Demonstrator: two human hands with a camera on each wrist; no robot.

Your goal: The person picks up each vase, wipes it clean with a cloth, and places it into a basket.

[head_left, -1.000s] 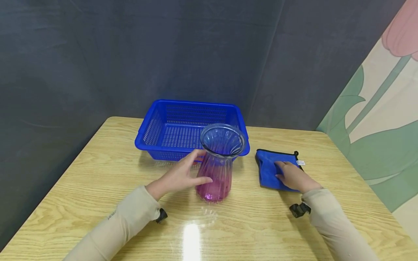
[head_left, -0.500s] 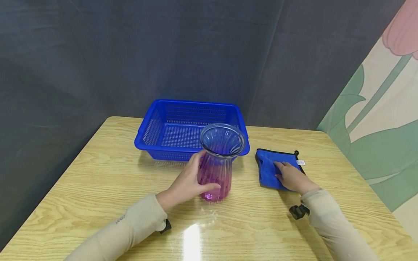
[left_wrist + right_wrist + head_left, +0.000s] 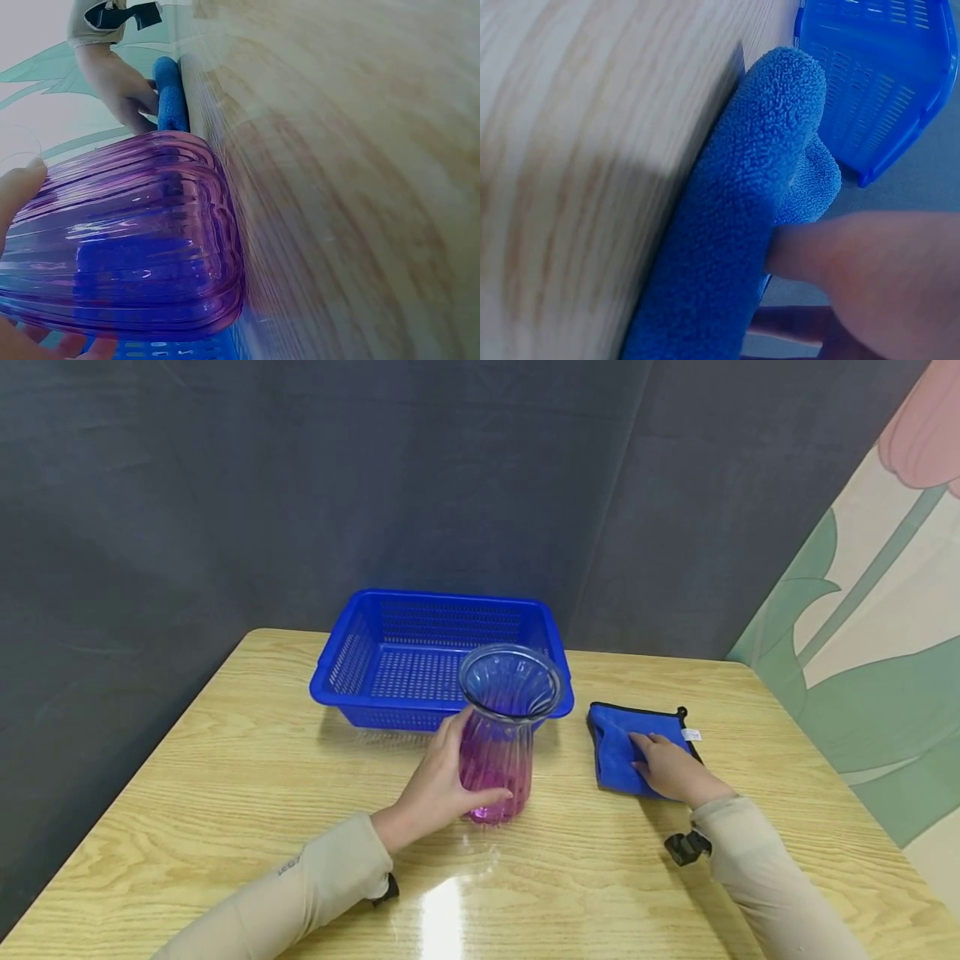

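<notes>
A tall fluted glass vase [image 3: 495, 760], clear-blue at its wide rim and pink-purple at the base, stands upright on the table. My left hand [image 3: 438, 781] holds it from the left, thumb across the front and fingers around the back, partly hidden. In the left wrist view, the thumb [image 3: 22, 187] and fingertips [image 3: 86, 346] lie on opposite sides of the vase. To the right, a folded blue cloth [image 3: 618, 752] with black edging and a white tag lies flat. My right hand [image 3: 675, 768] pinches its top between thumb [image 3: 810, 251] and fingers, whose tips are partly hidden.
Behind the vase, a blue perforated plastic basket [image 3: 420, 672] sits near the back edge of the wooden table [image 3: 570, 877]. A dark curtain [image 3: 450, 477] hangs behind. Floral fabric [image 3: 877, 610] borders the right side.
My left hand has moved right and closed in on the vase, its thumb now further across the front. The right hand, cloth, vase and basket have stayed in place.
</notes>
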